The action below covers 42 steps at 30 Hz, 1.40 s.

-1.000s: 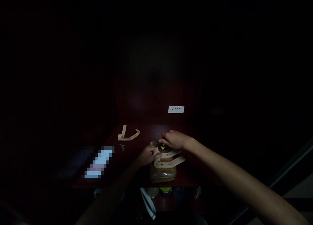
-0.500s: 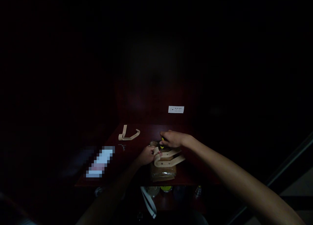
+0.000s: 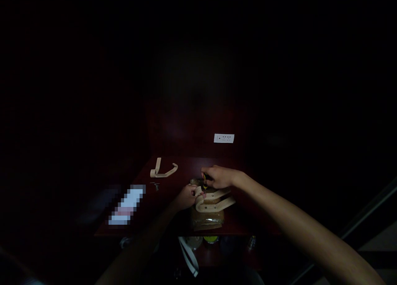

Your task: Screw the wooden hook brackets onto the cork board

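Observation:
My right hand (image 3: 217,176) is closed around the yellow and black handle of a screwdriver (image 3: 205,184), which points down at a pale curved wooden piece (image 3: 215,206). Two bent strips with small holes make up this piece, and it lies on a brown plastic-wrapped packet (image 3: 207,219). At the left end of the wood my left hand (image 3: 187,196) pinches its curled tip. The screwdriver's tip and the spot it touches are too dark to make out. A second bent wooden piece (image 3: 164,174) rests on the far left of the dark red table (image 3: 186,167).
Several small thin screws or nails (image 3: 155,186) lie on the table's left side. A blurred-out bright rectangle (image 3: 127,204) is near the left edge. White wall sockets (image 3: 223,138) sit behind. Below the front edge, a shelf holds a white strap (image 3: 188,256) and a yellow-green round item (image 3: 211,238).
My right hand has turned slightly on the screwdriver handle and its fingers have shifted a little left. My left hand and the wooden piece stay almost where they were.

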Motion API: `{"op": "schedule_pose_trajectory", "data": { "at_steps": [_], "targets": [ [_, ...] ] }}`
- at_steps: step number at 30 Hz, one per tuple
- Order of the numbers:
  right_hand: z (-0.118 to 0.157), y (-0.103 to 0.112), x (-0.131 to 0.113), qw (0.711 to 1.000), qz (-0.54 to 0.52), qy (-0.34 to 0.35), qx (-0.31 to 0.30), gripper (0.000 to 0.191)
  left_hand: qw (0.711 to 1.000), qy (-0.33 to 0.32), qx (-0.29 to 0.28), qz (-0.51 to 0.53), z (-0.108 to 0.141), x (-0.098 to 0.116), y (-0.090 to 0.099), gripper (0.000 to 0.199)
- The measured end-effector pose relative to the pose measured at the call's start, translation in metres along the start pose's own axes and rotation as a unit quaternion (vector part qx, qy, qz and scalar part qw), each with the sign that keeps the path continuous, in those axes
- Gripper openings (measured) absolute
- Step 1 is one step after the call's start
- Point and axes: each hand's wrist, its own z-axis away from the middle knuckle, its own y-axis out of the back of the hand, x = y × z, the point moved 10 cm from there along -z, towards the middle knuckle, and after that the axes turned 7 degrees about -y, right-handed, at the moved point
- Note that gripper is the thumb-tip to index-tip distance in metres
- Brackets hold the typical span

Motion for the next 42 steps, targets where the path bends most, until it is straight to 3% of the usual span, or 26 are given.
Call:
{"op": "schedule_pose_trajectory", "data": {
  "at_steps": [5, 13, 21, 25, 35, 38, 42],
  "targets": [
    [0.001, 0.006, 0.005, 0.997, 0.057, -0.039, -0.033, 0.023, 0.999, -0.019, 0.003, -0.034, 0.001, 0.003, 0.002, 0.029],
    [-0.001, 0.003, 0.007, 0.992, 0.116, -0.052, -0.018, 0.035, 1.000, 0.010, 0.002, -0.002, 0.001, 0.005, 0.000, 0.034],
    [-0.001, -0.007, 0.004, 0.998, 0.034, -0.032, -0.041, 0.030, 1.000, -0.002, 0.008, -0.013, 0.002, -0.002, 0.002, 0.028],
    [0.002, -0.004, 0.005, 0.997, 0.046, -0.045, -0.053, 0.024, 0.999, 0.015, 0.011, -0.031, 0.003, -0.003, 0.003, 0.026],
    [-0.005, -0.002, 0.006, 0.993, 0.102, -0.041, -0.045, 0.034, 0.999, 0.026, 0.001, -0.039, 0.003, 0.003, 0.002, 0.033],
    [-0.006, -0.004, 0.006, 0.995, 0.069, -0.054, -0.052, 0.034, 0.999, 0.020, -0.003, -0.039, 0.003, 0.003, 0.002, 0.031],
    [-0.006, -0.006, -0.004, 0.997, 0.033, -0.023, -0.066, 0.029, 0.997, 0.008, 0.002, -0.074, 0.003, -0.001, 0.004, 0.029]
  ]
}}
